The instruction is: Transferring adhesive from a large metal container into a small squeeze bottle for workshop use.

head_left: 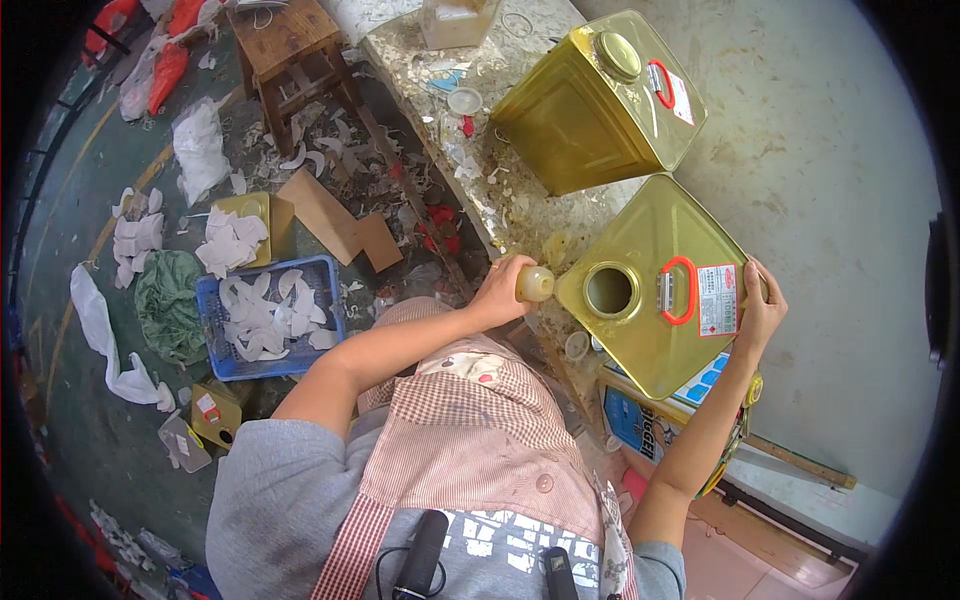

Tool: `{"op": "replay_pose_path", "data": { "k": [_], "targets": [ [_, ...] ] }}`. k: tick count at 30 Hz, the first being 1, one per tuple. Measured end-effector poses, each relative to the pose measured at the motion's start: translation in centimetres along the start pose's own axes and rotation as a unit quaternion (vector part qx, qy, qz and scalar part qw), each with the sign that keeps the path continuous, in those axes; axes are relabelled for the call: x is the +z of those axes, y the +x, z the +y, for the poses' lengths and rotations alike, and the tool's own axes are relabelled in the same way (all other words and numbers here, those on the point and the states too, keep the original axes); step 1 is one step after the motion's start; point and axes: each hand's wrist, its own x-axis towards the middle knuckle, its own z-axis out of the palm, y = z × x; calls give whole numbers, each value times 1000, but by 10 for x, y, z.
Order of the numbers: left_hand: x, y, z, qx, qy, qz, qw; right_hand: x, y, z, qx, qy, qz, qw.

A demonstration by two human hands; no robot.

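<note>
My left hand (501, 293) is wrapped round a small translucent bottle (537, 284), whose round yellowish end points at a square gold tin can (655, 225). A gap of a few centimetres seems to lie between the bottle and the can's near left corner. Close to that corner is the can's round uncapped opening (610, 290), dark inside. On the can's top are a red carry handle (678, 290) and a white label (718, 300). My right hand (762, 308) grips the can's right edge, fingers over the rim. Whether the can is tilted, I cannot tell.
A second gold can (590, 110) with a capped lid stands behind on the littered workbench (440, 110). Left on the floor are a blue crate (272, 358) of white scraps, a green bag (172, 310), cardboard (325, 215) and a wooden stool (285, 35).
</note>
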Motion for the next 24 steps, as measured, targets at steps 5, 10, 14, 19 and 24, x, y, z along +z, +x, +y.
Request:
{"op": "replay_pose_path", "data": {
  "k": [5,10,14,19,24],
  "targets": [
    [1,-2,-3,23,-1,7,1000,-1,-1,3,-30,-10,-1,999],
    [0,-4,-2,25,7,6,1000,1,-3,-1,-13,-5,-6,1000],
    [-1,-5,-2,20,6,4,1000,2,-4,-2,-23,-18,-1,1000],
    [-1,-8,-2,6,8,-3,1000,2,-6,-3,-20,-13,-6,1000],
    [0,-9,-3,6,10,-2,1000,4,-11,-8,-19,-9,0,1000]
  ]
}}
